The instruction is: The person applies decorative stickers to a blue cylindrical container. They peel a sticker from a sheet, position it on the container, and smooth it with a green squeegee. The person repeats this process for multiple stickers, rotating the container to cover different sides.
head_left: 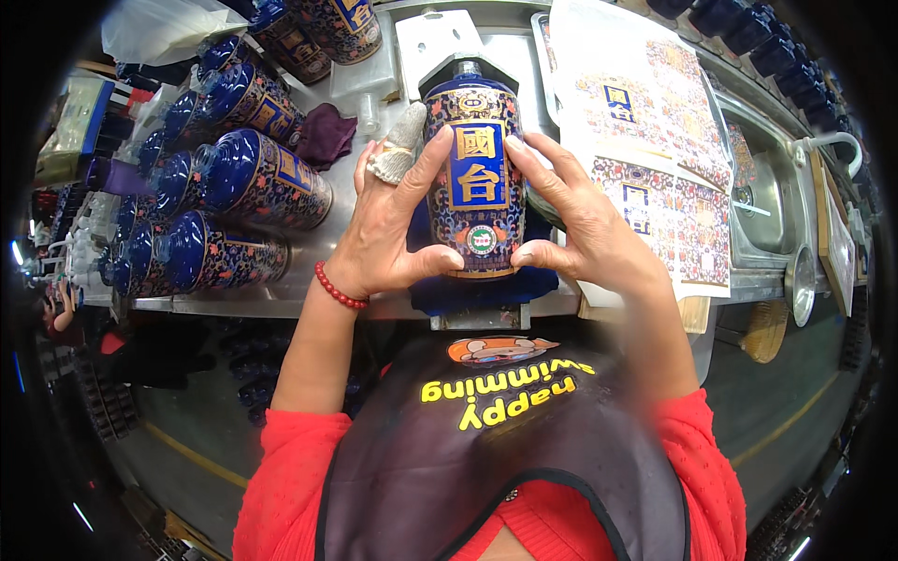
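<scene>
The left hand point(379, 224) and right hand point(589, 224) are spread wide, fingertips and thumbs touching the blue bottle point(480, 173); it lies, neck away, in a metal cradle point(482, 321) on the bench point(304, 285); its front decoration looks complete, its underside cannot be told; printed sheets point(645, 122) at right seem left over; decorated bottles point(276, 178) crowd the left.

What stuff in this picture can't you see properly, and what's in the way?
All in the head view:
Underside of the blue bottle: hidden behind its own front.
Any fingertip under the grey finger cover on the left hand: the cover hides it.
Far end of the printed sheets: cut off by the top edge.
Part of the right forearm: smeared by a blurry patch.
</scene>
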The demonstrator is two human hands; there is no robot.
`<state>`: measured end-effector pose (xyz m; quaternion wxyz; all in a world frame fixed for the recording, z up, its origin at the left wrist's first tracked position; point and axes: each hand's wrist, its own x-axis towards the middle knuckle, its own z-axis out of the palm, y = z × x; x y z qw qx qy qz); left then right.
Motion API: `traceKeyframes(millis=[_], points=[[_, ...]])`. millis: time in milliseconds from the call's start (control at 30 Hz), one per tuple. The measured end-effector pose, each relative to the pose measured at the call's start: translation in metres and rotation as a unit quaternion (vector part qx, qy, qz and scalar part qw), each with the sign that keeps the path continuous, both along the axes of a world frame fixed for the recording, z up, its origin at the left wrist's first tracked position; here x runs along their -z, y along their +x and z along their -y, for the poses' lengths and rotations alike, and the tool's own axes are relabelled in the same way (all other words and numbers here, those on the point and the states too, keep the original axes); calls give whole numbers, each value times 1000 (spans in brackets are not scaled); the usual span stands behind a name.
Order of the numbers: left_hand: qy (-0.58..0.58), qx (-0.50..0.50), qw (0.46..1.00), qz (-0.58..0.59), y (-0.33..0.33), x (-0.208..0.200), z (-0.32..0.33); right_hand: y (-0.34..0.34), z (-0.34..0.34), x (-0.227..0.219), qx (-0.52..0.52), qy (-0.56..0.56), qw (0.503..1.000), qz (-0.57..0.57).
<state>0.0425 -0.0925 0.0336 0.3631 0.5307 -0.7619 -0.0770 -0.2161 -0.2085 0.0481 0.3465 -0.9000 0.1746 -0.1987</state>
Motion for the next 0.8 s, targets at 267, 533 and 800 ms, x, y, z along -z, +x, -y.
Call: traceKeyframes(millis=[267,533,800], points=[[8,-3,1000,17,-2,-4,-3,0,1,1,-1,2,1000,24],[39,-7,999,20,-2,-7,-6,-1,3,-1,-8,-10,1000,-3],[40,-74,996,40,-7,-14,3,11,15,-11,16,1,1000,17]])
